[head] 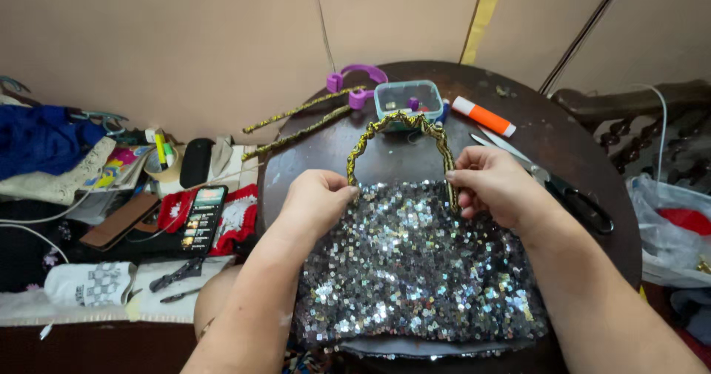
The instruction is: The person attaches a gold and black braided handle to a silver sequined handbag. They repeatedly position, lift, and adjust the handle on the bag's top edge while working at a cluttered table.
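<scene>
At the left of the frame a smartphone point(203, 218) lay on red cloth beside the round dark bench point(533, 133). At centre, the left hand point(317, 200) had its fingers curled shut on the left end of a gold braided handle point(396, 124), which arched above a silver sequinned bag point(415, 263) lying flat in the lower middle. The right hand point(495, 185) pinched the handle's right end closed. Right of it lay black scissors point(570, 192).
</scene>
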